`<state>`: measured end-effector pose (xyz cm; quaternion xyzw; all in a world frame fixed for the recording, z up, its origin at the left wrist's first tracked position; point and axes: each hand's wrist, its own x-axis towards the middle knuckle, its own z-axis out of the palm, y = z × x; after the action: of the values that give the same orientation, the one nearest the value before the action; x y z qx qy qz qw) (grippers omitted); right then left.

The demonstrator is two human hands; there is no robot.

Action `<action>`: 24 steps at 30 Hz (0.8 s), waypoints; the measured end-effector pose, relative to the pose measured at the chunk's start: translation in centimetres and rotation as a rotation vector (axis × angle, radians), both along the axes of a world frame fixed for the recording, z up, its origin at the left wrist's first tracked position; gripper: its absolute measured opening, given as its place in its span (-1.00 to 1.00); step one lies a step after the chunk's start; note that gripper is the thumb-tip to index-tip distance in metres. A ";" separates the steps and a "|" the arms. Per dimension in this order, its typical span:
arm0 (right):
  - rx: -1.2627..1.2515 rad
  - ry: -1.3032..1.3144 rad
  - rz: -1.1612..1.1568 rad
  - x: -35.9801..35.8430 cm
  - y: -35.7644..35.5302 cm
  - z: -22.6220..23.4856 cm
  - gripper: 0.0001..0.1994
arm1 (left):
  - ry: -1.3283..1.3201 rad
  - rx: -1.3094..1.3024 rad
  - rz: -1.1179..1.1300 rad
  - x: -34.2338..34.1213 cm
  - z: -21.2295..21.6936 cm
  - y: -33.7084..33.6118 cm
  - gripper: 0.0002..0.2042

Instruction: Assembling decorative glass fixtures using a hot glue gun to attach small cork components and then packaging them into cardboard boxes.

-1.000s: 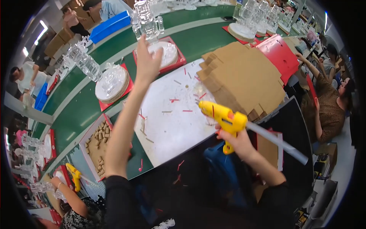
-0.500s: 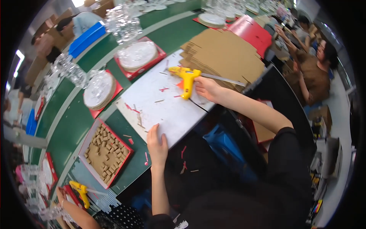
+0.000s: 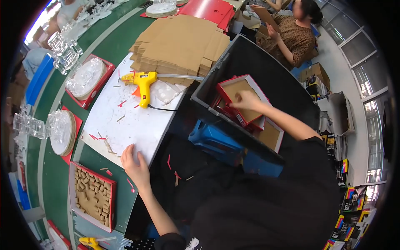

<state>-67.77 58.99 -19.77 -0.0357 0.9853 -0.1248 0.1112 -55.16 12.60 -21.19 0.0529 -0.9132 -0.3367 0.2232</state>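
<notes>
My left hand (image 3: 135, 166) lies flat on the near edge of the white board (image 3: 129, 106), fingers stretched and thumb apart, holding nothing. On that board lies a yellow glue gun (image 3: 144, 85), a clear glue stick poking from its back and a black cord trailing off, with nobody's hand on it. My right hand (image 3: 248, 102) is over a shallow red-edged box (image 3: 230, 88) lined with brown cardboard, inside a black crate (image 3: 246, 52). Its fingers look curled but are blurred, and whether they touch the box is unclear. Another such box (image 3: 271, 135) lies partly beneath.
A red-rimmed box of short cardboard rolls (image 3: 92, 198) stands at left. Flat brown cardboard sheets (image 3: 179, 41) are stacked behind the glue gun. Round white bases with clear plastic pieces (image 3: 87, 77) sit on the green table. A co-worker (image 3: 287, 35) sits beyond the crate.
My right hand has let go of the glue gun, left on the board, and moved right over the boxes in the crate. My left hand stays on the board. The view has turned right.
</notes>
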 end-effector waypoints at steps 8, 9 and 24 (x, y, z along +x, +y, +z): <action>-0.525 0.092 -0.136 1.0 1.3 6.2 -0.79 | -0.012 0.009 -0.026 0.1 0.0 0.5 -0.73; -0.769 0.065 -0.184 0.9 2.0 7.8 -0.80 | 0.001 0.017 -0.041 -0.1 0.0 0.6 -0.73; -1.556 -0.418 0.344 3.6 -25.1 25.1 -0.61 | 0.419 0.590 -0.165 0.1 11.1 9.7 -0.03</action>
<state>-64.16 33.93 5.34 -0.2290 0.5570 -0.7570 0.2535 -55.05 22.29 -10.11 -0.0288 -0.7125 -0.6060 0.3525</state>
